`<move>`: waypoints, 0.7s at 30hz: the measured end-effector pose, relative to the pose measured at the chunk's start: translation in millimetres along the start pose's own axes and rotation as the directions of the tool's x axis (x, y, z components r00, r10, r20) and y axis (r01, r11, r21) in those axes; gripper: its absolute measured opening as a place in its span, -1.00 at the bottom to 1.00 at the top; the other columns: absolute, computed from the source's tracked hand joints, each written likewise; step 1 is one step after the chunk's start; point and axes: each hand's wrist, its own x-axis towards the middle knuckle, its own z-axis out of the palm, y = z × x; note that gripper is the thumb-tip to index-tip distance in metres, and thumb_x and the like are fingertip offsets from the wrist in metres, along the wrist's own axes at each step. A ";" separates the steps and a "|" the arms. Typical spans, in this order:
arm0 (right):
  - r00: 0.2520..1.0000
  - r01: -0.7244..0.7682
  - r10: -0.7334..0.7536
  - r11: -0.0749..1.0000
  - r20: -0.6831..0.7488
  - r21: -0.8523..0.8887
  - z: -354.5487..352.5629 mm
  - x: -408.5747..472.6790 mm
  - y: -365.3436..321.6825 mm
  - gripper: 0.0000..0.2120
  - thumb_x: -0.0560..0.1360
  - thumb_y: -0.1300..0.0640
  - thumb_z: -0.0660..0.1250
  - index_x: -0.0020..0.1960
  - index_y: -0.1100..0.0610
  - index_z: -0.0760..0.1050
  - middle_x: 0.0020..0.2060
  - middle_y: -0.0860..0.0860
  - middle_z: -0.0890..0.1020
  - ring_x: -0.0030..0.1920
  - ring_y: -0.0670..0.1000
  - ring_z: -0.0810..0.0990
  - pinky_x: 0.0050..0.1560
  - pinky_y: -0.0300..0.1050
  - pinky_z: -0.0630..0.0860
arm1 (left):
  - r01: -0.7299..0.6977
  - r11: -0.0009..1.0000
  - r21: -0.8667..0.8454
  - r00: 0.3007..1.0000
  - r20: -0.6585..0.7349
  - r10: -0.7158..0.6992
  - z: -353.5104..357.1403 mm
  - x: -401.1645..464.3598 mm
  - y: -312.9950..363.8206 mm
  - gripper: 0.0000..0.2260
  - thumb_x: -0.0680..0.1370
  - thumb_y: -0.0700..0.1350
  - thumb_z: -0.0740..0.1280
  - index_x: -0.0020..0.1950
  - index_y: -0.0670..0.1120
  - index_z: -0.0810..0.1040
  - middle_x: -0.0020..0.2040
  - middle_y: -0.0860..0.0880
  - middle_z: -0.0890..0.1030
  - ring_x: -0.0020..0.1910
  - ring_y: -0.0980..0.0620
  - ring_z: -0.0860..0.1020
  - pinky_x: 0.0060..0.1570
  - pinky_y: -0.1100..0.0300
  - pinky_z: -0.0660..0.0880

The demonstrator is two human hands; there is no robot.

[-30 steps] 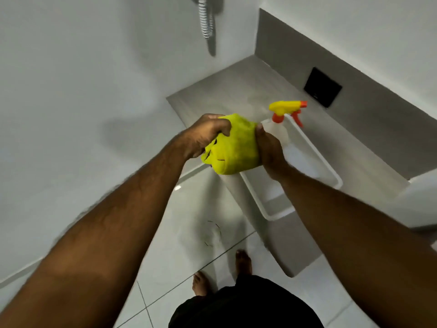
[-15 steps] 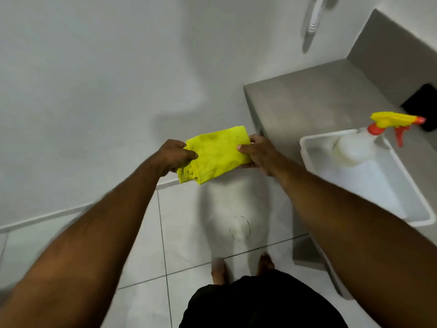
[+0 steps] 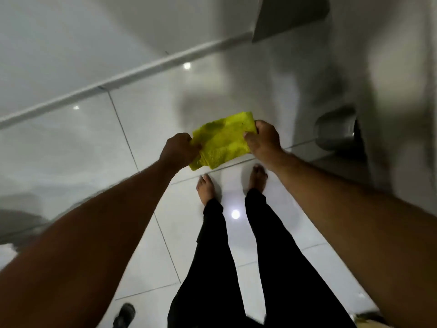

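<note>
Looking down through the head camera, I get mostly floor [image 3: 71, 150]: glossy white tiles with thin grout lines and a few bright spots of reflected light. Beyond it rises a pale wall [image 3: 59, 43], and a raised white skirting strip [image 3: 146, 67] runs along the line where the two meet. Both bare forearms [image 3: 94, 233] reach in from the lower corners and converge near the middle of the view. Between them stand two legs in black trousers [image 3: 212, 256]. A blurred grey surface [image 3: 390, 91] runs down the right edge, and a round metal cylinder [image 3: 335, 130] sits against it; I cannot tell what that is.

The yellow cloth [image 3: 224, 140] is held in the air between the hands, above the tiles and, as I see it, just ahead of the toes. It looks folded into several layers and is pulled fairly flat. The left hand [image 3: 178, 150] is curled into a fist round the cloth's left edge. The right hand [image 3: 263, 138] pinches the right edge, thumb on top and fingers tucked beneath. The bare feet [image 3: 205, 189] stand flat on the tiles, slightly apart. A small dark object [image 3: 124, 316] lies on the floor at the bottom edge, too blurred to identify.
</note>
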 end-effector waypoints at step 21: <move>0.978 -0.178 0.132 0.928 -0.159 -0.327 222.6 309.0 265.5 -0.61 0.50 0.26 0.22 0.33 0.23 0.40 0.29 0.23 0.50 0.30 0.23 0.46 0.29 -0.04 0.39 | -0.217 0.925 0.312 0.976 0.075 0.203 308.6 319.3 -140.5 -0.64 0.47 0.00 0.30 0.16 -0.19 0.46 0.10 -0.23 0.54 0.15 -0.28 0.48 -0.02 -0.05 0.43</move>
